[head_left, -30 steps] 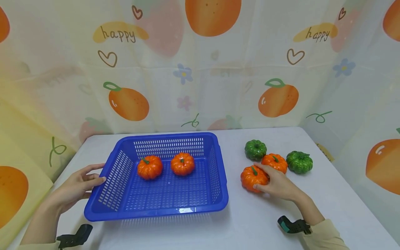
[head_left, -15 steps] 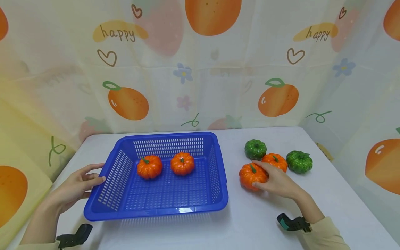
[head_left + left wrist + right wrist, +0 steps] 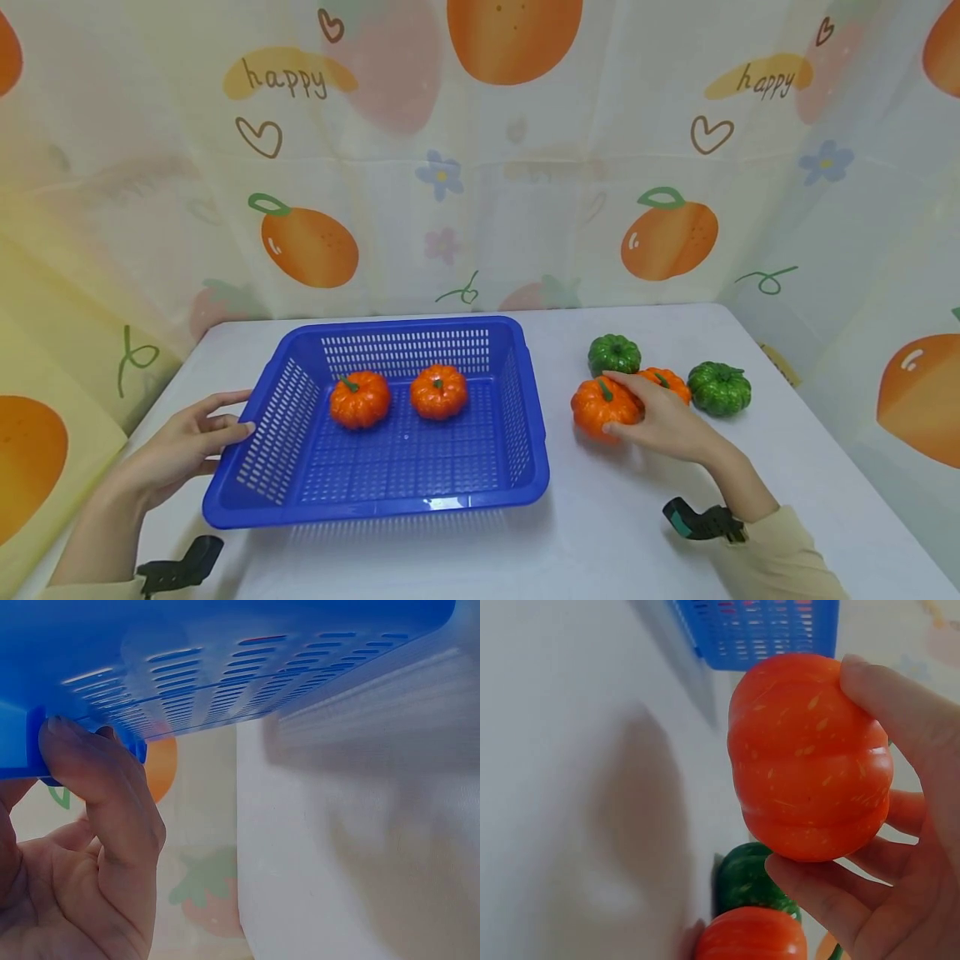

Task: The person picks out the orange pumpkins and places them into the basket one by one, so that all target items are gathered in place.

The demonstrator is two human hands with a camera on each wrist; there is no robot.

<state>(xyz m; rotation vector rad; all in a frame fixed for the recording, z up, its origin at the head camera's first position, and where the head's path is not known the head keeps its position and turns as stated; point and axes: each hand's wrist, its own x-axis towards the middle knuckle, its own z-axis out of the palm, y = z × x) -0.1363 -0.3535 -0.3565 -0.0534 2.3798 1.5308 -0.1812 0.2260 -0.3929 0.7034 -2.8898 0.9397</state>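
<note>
My left hand (image 3: 183, 450) grips the left rim of a blue plastic basket (image 3: 375, 516), thumb on top and fingers curled beneath the edge, as the left wrist view also shows. Inside the basket sit two orange pumpkins, one at the left (image 3: 360, 401) and one nearer the middle (image 3: 438, 392). With thumb and fingers my right hand (image 3: 667, 421) holds another orange pumpkin (image 3: 604, 407) by its sides. The right wrist view shows this pumpkin (image 3: 810, 761) raised off the table, its shadow apart from it.
Behind the right hand lie a green pumpkin (image 3: 614, 354), a partly hidden orange pumpkin (image 3: 670, 382) and a second green pumpkin (image 3: 718, 389). They rest on a white table (image 3: 600, 533). A fruit-printed curtain (image 3: 525, 225) hangs along the back and sides.
My right hand has raised the orange pumpkin slightly and shifted it a little left and away from me. The left hand and the basket stay where they were.
</note>
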